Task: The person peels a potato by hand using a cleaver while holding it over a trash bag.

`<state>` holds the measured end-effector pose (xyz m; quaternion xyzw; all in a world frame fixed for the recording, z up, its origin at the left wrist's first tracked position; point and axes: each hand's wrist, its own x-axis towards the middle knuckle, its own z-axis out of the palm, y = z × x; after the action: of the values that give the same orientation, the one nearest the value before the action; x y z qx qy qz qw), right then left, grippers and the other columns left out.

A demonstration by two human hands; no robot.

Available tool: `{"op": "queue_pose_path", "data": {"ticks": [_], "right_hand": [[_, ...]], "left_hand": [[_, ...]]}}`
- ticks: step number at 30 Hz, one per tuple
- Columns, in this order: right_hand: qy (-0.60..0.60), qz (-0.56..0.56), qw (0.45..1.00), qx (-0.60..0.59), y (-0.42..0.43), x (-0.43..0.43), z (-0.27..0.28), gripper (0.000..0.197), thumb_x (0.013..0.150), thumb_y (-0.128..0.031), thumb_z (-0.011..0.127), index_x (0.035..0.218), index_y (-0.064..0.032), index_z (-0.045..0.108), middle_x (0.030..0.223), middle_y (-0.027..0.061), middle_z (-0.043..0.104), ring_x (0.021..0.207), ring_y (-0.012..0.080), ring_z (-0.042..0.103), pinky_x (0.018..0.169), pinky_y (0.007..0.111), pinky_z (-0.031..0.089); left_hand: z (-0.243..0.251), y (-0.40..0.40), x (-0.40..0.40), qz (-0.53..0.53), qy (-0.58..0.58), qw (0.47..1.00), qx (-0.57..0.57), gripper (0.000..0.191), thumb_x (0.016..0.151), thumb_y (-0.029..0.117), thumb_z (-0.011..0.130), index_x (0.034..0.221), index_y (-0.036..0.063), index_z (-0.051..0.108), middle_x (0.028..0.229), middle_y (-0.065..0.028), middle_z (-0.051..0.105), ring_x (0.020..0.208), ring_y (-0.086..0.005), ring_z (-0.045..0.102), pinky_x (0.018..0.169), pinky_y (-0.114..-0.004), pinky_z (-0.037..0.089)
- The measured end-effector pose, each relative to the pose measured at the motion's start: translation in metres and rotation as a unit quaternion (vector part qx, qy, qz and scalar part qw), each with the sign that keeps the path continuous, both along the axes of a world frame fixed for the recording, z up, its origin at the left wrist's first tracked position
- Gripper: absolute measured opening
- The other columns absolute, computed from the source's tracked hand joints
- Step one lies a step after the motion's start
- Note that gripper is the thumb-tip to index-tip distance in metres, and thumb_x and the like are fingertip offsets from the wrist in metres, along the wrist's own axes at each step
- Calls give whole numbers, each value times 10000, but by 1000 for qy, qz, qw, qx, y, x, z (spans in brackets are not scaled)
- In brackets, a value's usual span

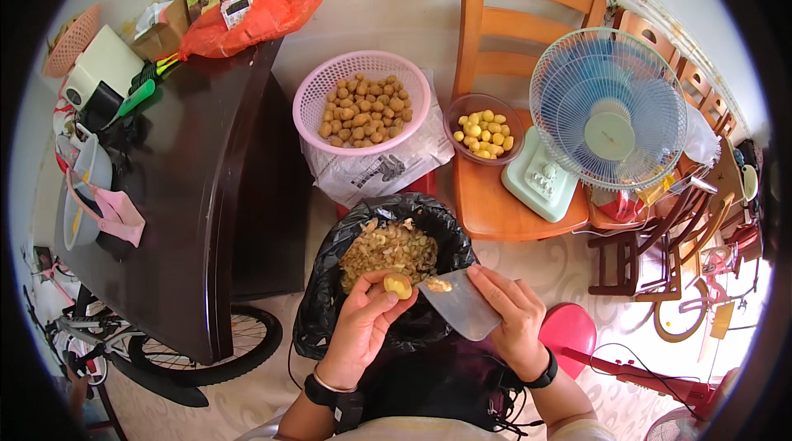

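Between the thumb and fingers of my left hand (365, 326) is a small potato (397, 285), with yellow flesh bared on the side facing up. My right hand (512, 323) grips a broad-bladed cleaver (463, 303); its handle is hidden by my fingers. A scrap of peel (439, 285) clings to the blade near the potato. Both hands are over the near part of a bin lined with a black plastic bag (322, 292), which holds a heap of brown peelings (387, 249).
Beyond the bin, a pink colander (300, 113) of unpeeled potatoes stands on newspaper (377, 178). A brown bowl (456, 150) of peeled potatoes and an electric fan (609, 128) rest on a wooden chair (489, 218). To the left are a dark table (179, 193) and a bicycle wheel (272, 342).
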<state>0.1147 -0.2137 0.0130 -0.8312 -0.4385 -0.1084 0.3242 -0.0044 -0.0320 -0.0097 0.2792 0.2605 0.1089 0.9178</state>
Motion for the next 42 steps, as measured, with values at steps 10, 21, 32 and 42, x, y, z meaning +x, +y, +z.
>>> {"op": "queue_pose_path", "data": {"ticks": [10, 21, 32, 42], "right_hand": [[-43, -20, 999, -2, -6, 3, 4, 523, 632, 45, 586, 1116, -124, 689, 1056, 24, 669, 601, 175, 537, 588, 293, 462], [-48, -1, 998, -32, -3, 2, -5, 484, 640, -19, 628, 1098, -157, 703, 1064, -12, 670, 564, 145, 482, 558, 271, 425], [-97, 22, 994, -56, 1, -5, 2, 471, 644, -57, 608, 1098, -138, 704, 1114, -15, 669, 561, 120, 456, 552, 247, 397], [-97, 14, 993, -62, 4, -9, 3, 442, 655, -60, 582, 1072, -120, 716, 1103, 6, 679, 555, 126, 454, 567, 239, 412]], "left_hand": [[7, -6, 4, -13, -7, 1000, -1, 315, 889, -1, 561, 1176, 6, 431, 1138, -128, 555, 1071, -215, 567, 1017, -371, 443], [6, -8, 9, -1, -13, 1000, -3, 286, 918, 51, 529, 1192, 32, 449, 1165, -138, 572, 1089, -215, 577, 976, -341, 464], [11, -7, -4, -6, -25, 997, -67, 300, 920, 29, 505, 1208, 12, 419, 1145, -129, 566, 1124, -238, 565, 972, -319, 460], [10, -8, -14, 4, -38, 999, -39, 314, 927, 26, 491, 1226, 23, 393, 1219, -181, 533, 1127, -257, 564, 960, -350, 478]]}}
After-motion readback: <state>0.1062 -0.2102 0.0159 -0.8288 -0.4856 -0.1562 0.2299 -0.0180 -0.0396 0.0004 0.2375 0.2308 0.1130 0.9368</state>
